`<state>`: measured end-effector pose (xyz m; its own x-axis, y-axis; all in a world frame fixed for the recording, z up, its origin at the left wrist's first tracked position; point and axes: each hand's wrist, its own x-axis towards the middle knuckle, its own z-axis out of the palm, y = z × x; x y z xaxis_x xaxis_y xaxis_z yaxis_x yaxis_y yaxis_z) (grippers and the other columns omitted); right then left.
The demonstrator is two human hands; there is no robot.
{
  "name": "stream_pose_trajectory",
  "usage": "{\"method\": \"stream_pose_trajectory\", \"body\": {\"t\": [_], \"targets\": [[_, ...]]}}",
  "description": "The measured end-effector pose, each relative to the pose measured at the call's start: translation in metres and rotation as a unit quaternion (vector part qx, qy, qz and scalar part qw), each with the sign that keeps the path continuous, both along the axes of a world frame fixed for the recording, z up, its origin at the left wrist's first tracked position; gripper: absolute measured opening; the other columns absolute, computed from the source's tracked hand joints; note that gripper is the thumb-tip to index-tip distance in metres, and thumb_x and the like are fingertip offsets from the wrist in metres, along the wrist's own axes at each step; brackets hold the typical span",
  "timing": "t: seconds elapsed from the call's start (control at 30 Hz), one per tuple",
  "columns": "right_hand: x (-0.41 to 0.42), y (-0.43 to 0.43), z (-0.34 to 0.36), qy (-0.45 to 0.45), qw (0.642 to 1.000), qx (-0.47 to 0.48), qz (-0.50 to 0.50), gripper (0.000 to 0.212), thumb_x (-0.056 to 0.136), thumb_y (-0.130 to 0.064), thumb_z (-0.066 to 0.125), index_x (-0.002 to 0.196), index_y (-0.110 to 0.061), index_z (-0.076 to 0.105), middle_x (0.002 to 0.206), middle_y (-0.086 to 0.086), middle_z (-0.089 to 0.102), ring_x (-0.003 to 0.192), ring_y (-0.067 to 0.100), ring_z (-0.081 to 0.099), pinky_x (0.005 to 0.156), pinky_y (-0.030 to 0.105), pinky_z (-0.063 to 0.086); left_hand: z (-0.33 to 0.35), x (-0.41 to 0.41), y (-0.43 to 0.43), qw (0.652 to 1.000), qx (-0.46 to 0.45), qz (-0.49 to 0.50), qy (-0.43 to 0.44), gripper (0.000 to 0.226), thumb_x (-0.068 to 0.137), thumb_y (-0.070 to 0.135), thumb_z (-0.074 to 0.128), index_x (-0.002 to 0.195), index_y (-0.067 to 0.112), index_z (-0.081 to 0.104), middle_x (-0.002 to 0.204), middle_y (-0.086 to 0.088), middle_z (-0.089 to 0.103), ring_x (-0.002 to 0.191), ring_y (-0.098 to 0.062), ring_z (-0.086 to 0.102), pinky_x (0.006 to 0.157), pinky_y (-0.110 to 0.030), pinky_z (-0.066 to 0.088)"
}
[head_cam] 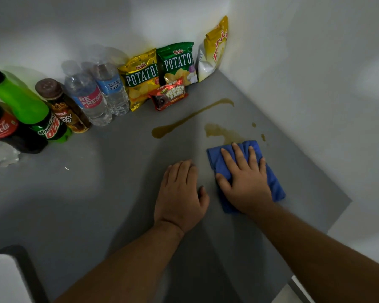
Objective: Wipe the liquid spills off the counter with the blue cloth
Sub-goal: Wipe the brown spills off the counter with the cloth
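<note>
A folded blue cloth [274, 182] lies on the grey counter [96, 193], and my right hand [244, 178] presses flat on top of it. The cloth's far edge touches a brownish puddle [222, 133]. Further back a long thin streak of the same liquid [190, 117] runs diagonally toward the snack bags. Two small drops [258, 131] sit to the right of the puddle. My left hand [181, 195] rests flat on the bare counter just left of the cloth, fingers together, holding nothing.
Along the back wall stand a Coca-Cola bottle [2, 127], a Mountain Dew bottle [31, 110], a coffee bottle [64, 106], two water bottles [96, 92], potato chip bags [158, 73], a fudge bar pack [169, 95] and a yellow bag [214, 49]. A white wall closes the right side.
</note>
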<state>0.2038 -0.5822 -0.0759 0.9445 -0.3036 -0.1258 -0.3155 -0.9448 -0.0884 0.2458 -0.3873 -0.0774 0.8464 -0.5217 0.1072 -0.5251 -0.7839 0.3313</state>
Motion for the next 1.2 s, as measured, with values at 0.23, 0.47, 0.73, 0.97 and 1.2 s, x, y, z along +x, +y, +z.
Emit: {"method": "stream_pose_trajectory", "body": {"t": [0.23,0.47,0.73,0.97,1.2], "targets": [[-0.031,-0.028,-0.005,-0.016,0.982,0.038,0.185,0.061,0.105,-0.062,0.026,0.163,-0.041,0.017,0.173,-0.01,0.01,0.16,0.024,-0.002,0.128,0.055,0.007,-0.002,0.001,-0.002,1.0,0.011,0.006,-0.014,0.061,0.084,0.037,0.061,0.135,0.005,0.06,0.145,-0.015,0.058,0.135,-0.035,0.053,0.118,-0.051,0.041],[-0.014,-0.075,0.001,0.027,0.994,0.022,0.107,0.069,0.099,-0.069,0.017,0.163,-0.044,0.007,0.173,-0.013,0.002,0.159,0.022,-0.01,0.127,0.057,0.002,-0.003,0.001,-0.003,0.999,0.009,0.004,-0.041,0.057,0.084,0.036,0.062,0.132,0.005,0.062,0.146,-0.016,0.058,0.133,-0.038,0.053,0.115,-0.054,0.043],[-0.028,-0.065,0.002,0.018,0.987,0.035,0.155,0.063,0.105,-0.062,0.018,0.164,-0.04,0.009,0.173,-0.011,0.002,0.159,0.022,-0.012,0.128,0.052,-0.001,0.001,0.003,-0.003,0.999,0.031,-0.013,-0.027,0.057,0.09,0.043,0.057,0.133,0.006,0.062,0.151,-0.014,0.054,0.136,-0.037,0.052,0.119,-0.056,0.038],[-0.045,-0.13,0.001,-0.009,0.994,0.051,0.091,0.064,0.103,-0.066,0.022,0.162,-0.043,0.017,0.172,-0.015,0.011,0.16,0.017,-0.003,0.128,0.053,0.007,0.003,0.035,0.0,0.997,0.027,-0.048,-0.058,0.06,0.089,0.051,0.062,0.131,0.008,0.063,0.139,-0.014,0.059,0.123,-0.035,0.057,0.107,-0.051,0.047],[0.025,-0.104,-0.002,0.016,1.0,0.022,0.003,0.067,0.103,-0.061,0.015,0.164,-0.036,0.008,0.174,-0.003,-0.002,0.159,0.033,-0.008,0.127,0.056,-0.003,-0.002,0.058,-0.004,0.996,0.024,-0.08,-0.033,0.063,0.09,0.055,0.061,0.137,0.013,0.06,0.147,-0.008,0.053,0.134,-0.031,0.051,0.114,-0.049,0.043]]}}
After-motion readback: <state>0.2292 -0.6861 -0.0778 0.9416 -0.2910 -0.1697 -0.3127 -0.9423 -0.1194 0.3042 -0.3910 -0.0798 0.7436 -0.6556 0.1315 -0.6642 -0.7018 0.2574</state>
